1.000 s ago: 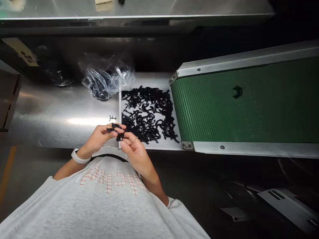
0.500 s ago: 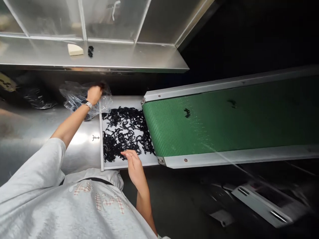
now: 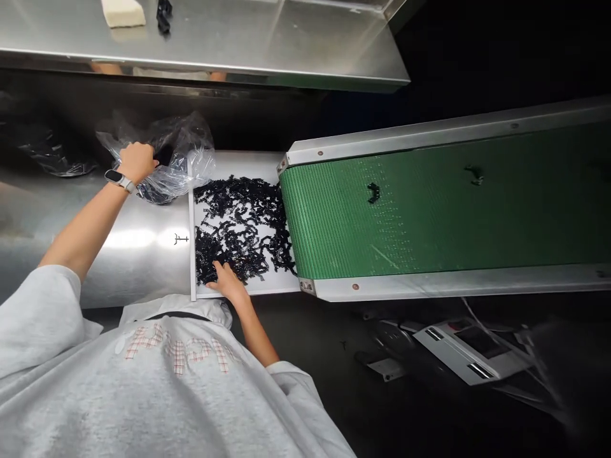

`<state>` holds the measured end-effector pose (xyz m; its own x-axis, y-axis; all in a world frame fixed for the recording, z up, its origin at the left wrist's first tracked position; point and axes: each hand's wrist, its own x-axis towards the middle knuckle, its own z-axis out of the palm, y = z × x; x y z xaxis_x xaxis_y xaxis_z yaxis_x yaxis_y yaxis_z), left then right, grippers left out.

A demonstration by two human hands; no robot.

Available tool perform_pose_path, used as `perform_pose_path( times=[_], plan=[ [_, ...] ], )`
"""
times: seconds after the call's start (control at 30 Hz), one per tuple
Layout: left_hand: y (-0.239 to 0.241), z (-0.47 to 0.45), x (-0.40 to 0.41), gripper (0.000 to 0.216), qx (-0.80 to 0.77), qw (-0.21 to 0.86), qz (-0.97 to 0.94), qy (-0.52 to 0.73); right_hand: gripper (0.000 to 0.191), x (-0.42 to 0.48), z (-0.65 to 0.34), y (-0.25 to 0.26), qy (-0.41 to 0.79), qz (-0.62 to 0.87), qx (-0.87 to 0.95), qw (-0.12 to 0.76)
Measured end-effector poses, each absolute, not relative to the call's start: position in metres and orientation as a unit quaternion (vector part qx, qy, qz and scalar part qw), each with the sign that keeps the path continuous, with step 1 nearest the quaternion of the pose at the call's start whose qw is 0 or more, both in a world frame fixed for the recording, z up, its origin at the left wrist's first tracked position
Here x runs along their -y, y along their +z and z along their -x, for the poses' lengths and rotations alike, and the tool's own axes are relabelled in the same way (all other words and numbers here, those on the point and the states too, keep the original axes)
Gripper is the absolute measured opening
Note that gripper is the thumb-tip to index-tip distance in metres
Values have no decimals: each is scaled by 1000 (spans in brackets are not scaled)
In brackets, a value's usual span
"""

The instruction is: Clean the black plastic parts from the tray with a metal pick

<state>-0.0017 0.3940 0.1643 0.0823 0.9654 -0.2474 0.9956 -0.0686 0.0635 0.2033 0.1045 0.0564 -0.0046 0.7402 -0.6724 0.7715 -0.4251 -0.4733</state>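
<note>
A heap of small black plastic parts [image 3: 243, 222] lies on a white tray [image 3: 260, 166] at the foot of a green conveyor belt [image 3: 429, 210]. My left hand [image 3: 136, 160], with a white wristband, reaches into the mouth of a clear plastic bag [image 3: 184, 152] holding dark parts; its fingers are curled and hidden in the bag. My right hand [image 3: 228, 282] rests at the near edge of the heap, fingers down among the black parts. What they hold, if anything, is hidden.
One loose black part [image 3: 181, 239] lies on the steel bench [image 3: 133, 254] left of the tray. Two black parts [image 3: 373, 192] ride the belt. A steel shelf [image 3: 238, 38] above carries a pale block [image 3: 123, 13]. A second dark bag [image 3: 48, 152] sits far left.
Both hands held a black part together in front of my chest a second ago. Since then my left hand has gone out to the clear bag and my right hand down to the heap.
</note>
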Motion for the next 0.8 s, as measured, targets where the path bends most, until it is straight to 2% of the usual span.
perform_pose_path(
  times=[0.13,0.33,0.8],
  plan=[
    [181,23,-350,50,-652,93,-753,-25,41,-102,-197,55,-454,-698,-552,42],
    [188,58,-277,46,-649,123,-750,36,39,-97,-198,49,-443,-685,-577,30],
    [136,108,-185,49,-668,343,-650,119,35,-90,-215,36,-482,-697,-528,-56]
  ],
)
